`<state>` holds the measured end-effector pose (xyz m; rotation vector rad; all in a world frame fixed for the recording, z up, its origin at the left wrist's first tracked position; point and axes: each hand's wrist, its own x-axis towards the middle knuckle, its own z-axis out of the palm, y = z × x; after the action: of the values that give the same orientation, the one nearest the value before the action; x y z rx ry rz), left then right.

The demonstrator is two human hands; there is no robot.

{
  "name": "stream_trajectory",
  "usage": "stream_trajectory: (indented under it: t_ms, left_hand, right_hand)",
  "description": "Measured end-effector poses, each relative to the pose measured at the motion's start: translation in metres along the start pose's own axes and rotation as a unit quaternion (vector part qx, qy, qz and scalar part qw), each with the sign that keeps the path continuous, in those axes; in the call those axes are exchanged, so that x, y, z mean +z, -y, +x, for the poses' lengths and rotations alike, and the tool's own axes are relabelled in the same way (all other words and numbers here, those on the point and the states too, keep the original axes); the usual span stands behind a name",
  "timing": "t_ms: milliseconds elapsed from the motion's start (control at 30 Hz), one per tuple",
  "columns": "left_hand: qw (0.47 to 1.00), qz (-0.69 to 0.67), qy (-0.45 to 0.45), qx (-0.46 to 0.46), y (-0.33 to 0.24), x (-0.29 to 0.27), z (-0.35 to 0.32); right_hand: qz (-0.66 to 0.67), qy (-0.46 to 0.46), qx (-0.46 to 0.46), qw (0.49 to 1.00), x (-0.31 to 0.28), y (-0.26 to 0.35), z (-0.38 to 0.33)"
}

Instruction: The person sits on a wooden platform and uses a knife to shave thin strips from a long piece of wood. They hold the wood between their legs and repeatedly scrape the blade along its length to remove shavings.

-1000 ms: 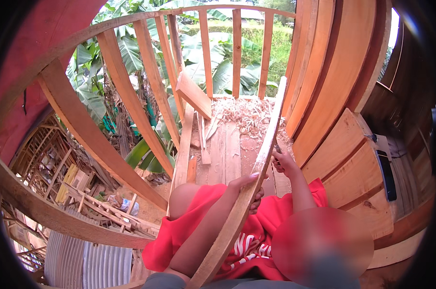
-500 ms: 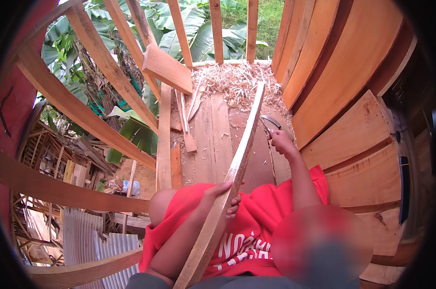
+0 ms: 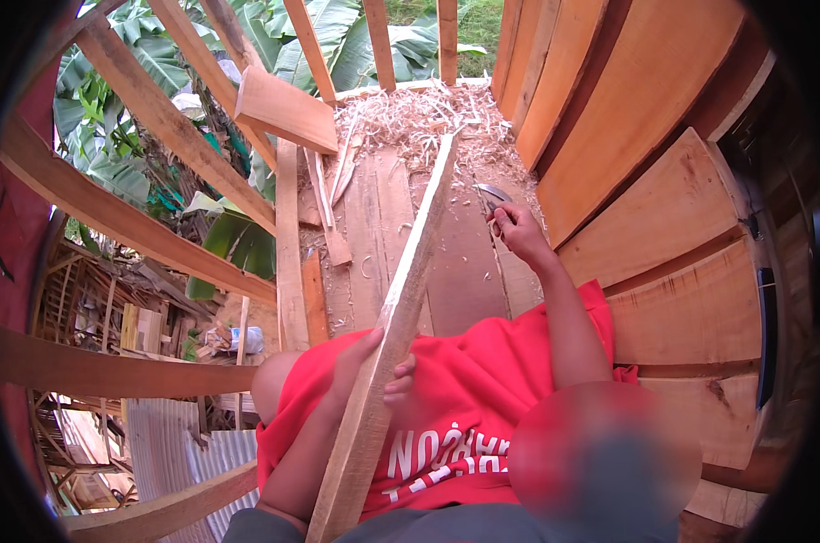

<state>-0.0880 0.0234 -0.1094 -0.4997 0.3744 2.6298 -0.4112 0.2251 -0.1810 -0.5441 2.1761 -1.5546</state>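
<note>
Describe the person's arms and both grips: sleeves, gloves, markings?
Bare left forearm and bare right forearm; ungloved left grip and right grip. No wristwear or markings visible. Dark grey cloth, likely a sleeve, meets the left forearm; blur hides the right arm's upper end.

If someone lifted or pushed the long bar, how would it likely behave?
The bar is probably stiff: it is thick wood and shows no clear sag. Its flat faces suggest it would slide rather than roll. The far end may swing easily, since the left hand has its grip well short of it.
</note>
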Motion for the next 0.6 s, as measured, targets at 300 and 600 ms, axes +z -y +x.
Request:
stream_trajectory:
  t_ms: [300, 600]
  left_hand:
    - [0.994, -0.095, -0.002, -0.052, -0.004, -0.013, -0.020]
    - [0.998, -0.056, -0.008, -0.016, 0.024, 0.007, -0.024]
  right_hand:
    - [-0.077, 0.115, -0.033, 0.990, 0.038, 0.009, -0.018]
    - [-0.087, 0.160, -0.112, 0.977, 0.056, 0.024, -0.043]
